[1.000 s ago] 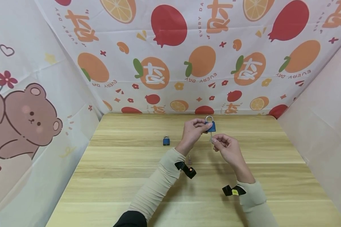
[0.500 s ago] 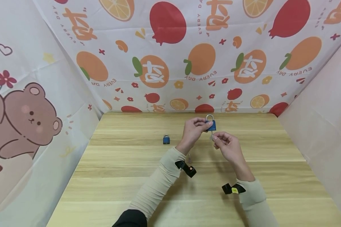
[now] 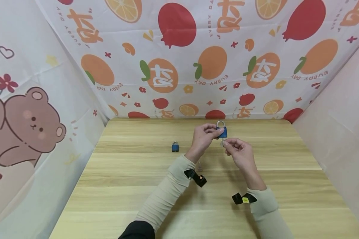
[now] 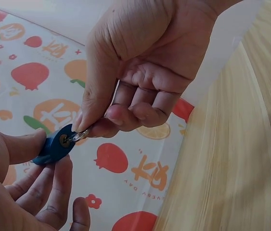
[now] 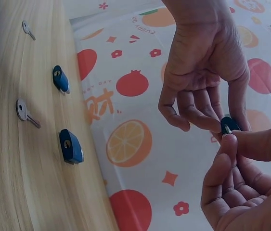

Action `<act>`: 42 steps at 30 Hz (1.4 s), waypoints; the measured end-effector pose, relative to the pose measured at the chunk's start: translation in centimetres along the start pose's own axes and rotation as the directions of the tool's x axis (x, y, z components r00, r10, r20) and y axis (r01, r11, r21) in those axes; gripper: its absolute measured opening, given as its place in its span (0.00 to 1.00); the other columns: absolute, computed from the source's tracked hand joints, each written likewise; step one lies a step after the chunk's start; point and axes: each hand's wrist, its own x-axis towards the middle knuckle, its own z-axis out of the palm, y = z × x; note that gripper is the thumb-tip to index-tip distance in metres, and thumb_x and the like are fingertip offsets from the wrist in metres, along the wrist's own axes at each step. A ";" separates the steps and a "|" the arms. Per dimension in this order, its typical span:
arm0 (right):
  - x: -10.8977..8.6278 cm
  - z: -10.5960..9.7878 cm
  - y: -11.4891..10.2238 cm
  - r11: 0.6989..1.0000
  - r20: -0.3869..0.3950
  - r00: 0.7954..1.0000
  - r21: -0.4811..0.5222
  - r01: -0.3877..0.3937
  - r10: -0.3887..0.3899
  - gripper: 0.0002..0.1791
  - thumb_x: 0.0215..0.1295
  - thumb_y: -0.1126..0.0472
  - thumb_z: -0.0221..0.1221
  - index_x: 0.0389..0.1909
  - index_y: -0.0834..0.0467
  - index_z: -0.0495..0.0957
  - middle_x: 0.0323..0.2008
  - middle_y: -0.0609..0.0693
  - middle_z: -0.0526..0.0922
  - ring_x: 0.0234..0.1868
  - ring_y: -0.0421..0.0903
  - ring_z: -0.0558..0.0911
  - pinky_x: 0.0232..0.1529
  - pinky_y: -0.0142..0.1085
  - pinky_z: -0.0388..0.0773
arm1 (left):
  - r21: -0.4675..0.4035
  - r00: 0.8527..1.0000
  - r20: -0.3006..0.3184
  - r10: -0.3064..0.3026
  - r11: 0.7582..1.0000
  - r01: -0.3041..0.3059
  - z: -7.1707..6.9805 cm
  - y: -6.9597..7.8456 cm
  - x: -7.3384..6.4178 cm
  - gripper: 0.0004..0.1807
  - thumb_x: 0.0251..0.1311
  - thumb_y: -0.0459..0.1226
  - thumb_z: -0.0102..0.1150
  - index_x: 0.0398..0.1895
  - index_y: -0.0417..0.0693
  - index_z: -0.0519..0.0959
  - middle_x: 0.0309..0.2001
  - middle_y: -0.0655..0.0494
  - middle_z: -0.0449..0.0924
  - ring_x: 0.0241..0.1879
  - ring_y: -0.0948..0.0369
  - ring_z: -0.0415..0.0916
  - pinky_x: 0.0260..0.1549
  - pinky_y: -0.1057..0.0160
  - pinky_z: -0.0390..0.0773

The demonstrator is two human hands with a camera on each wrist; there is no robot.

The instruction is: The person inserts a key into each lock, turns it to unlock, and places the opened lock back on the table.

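My left hand [image 3: 202,139] grips a blue padlock [image 3: 223,132] between thumb and fingers above the far part of the table, its silver shackle pointing up. Just below the lock, my right hand [image 3: 240,153] pinches a small silver key [image 4: 80,135] by its head. The left wrist view shows the key's tip right at the keyhole [image 4: 65,140] in the lock's underside. The right wrist view also has the key [image 5: 227,129] lined up with the held lock, its head covered by thumb and fingertip.
Two more blue padlocks [image 5: 70,146] [image 5: 60,79] lie on the wooden table [image 5: 10,168], with two loose keys [image 5: 26,114] [image 5: 28,30] near them. In the head view one padlock [image 3: 175,146] sits left of my left hand. A fruit-printed cloth [image 3: 179,66] hangs behind the table.
My right hand and forearm have shifted slightly up and left, bringing the key a little closer to the padlock. My left hand keeps its hold on the lock, nearly still.
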 end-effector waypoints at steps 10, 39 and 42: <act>0.1 0.3 0.1 0.990 -0.074 0.997 0.137 0.041 -0.031 0.12 0.65 0.61 0.68 0.42 0.65 0.81 0.26 0.37 0.87 0.27 0.37 0.85 0.36 0.30 0.83 | 0.007 1.000 0.002 0.014 1.000 -0.014 0.2 0.0 0.1 0.15 0.61 0.40 0.72 0.46 0.40 0.84 0.40 0.42 0.89 0.30 0.67 0.84 0.37 0.66 0.84; 0.5 0.8 0.3 0.947 -0.201 0.971 0.263 0.182 -0.131 0.11 0.59 0.69 0.70 0.37 0.72 0.80 0.26 0.46 0.89 0.25 0.38 0.85 0.32 0.30 0.84 | 0.037 0.999 -0.028 0.041 0.998 -0.040 0.8 -0.4 0.0 0.15 0.60 0.41 0.72 0.45 0.41 0.84 0.40 0.43 0.90 0.34 0.65 0.85 0.39 0.65 0.84; 0.5 0.7 0.3 0.961 -0.184 0.975 0.219 0.167 -0.128 0.11 0.62 0.68 0.69 0.39 0.72 0.79 0.27 0.45 0.89 0.25 0.37 0.85 0.33 0.30 0.84 | 0.017 0.999 -0.028 0.030 0.999 -0.030 0.8 -0.3 0.1 0.15 0.60 0.41 0.72 0.45 0.41 0.84 0.40 0.43 0.90 0.34 0.65 0.86 0.42 0.61 0.86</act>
